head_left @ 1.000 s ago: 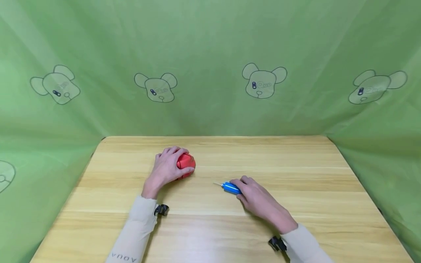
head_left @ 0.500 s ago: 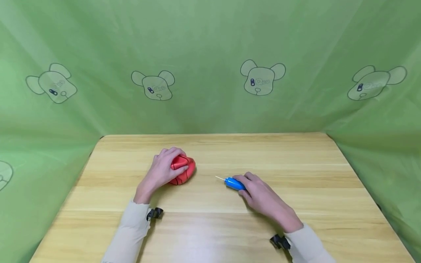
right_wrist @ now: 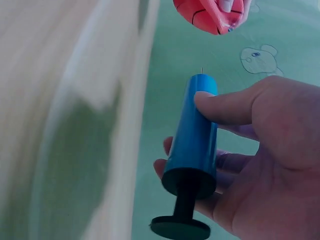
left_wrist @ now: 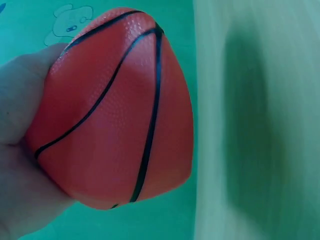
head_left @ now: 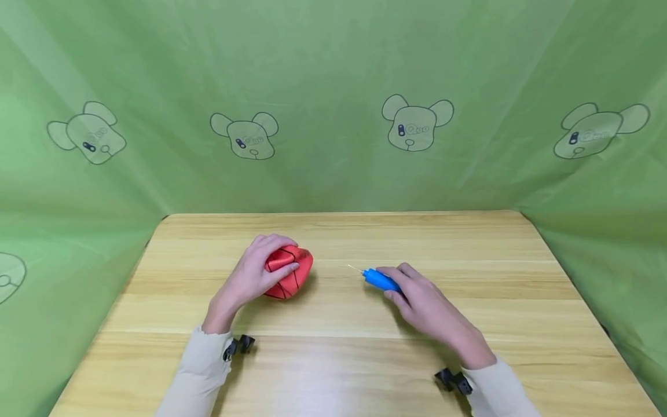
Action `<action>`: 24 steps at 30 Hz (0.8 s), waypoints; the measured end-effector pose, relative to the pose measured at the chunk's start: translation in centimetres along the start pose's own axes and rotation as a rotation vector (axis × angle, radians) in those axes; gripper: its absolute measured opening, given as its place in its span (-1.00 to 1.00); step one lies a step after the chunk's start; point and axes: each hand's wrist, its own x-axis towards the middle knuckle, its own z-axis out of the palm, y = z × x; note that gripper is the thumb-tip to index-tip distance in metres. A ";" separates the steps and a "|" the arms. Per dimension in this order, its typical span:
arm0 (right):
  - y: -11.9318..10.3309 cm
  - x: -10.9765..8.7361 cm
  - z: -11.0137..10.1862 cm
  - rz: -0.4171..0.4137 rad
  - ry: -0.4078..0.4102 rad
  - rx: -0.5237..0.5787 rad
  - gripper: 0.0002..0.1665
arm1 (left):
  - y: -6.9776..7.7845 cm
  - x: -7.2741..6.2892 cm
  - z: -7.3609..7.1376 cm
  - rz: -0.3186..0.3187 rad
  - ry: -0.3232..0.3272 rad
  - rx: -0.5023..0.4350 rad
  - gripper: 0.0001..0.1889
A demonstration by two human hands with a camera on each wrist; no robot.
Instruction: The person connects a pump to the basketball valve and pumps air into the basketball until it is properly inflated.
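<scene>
A partly deflated red toy basketball (head_left: pixel 289 272) with black lines is gripped by my left hand (head_left: pixel 255 269), thumb across its near side. The left wrist view shows the dented ball (left_wrist: pixel 115 115) raised off the table, its shadow apart from it. My right hand (head_left: pixel 429 301) holds a small blue hand pump (head_left: pixel 381 280), its thin needle pointing left toward the ball across a gap. In the right wrist view, the thumb lies along the pump's blue barrel (right_wrist: pixel 192 130), and the black plunger handle (right_wrist: pixel 181 226) sticks out at the near end.
The wooden table (head_left: pixel 333 370) spreads beneath both hands. Behind it and at its sides hangs a green curtain (head_left: pixel 333 69) printed with bear heads. A small black wrist camera (head_left: pixel 238 347) sits by the left cuff, another (head_left: pixel 453 382) by the right.
My left hand has lifted the ball and turned it, showing more of its dented side. The right hand has raised the pump and shifted slightly to the right and away from me.
</scene>
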 end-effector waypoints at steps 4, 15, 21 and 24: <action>-0.1 -0.1 -0.9 -0.025 0.043 0.012 -0.49 | 0.6 0.0 -0.3 0.060 0.006 -0.012 -0.66; -1.6 0.0 -3.2 -0.106 0.086 0.031 -0.46 | 2.1 -0.1 -0.9 0.107 0.007 -0.158 -0.67; -2.4 0.1 -3.7 -0.152 0.078 0.034 -0.41 | 2.7 -0.1 -0.7 0.078 -0.002 -0.265 -0.59; -2.7 0.1 -3.7 -0.163 0.074 0.041 -0.41 | 2.9 -0.1 -0.5 0.062 -0.018 -0.283 -0.58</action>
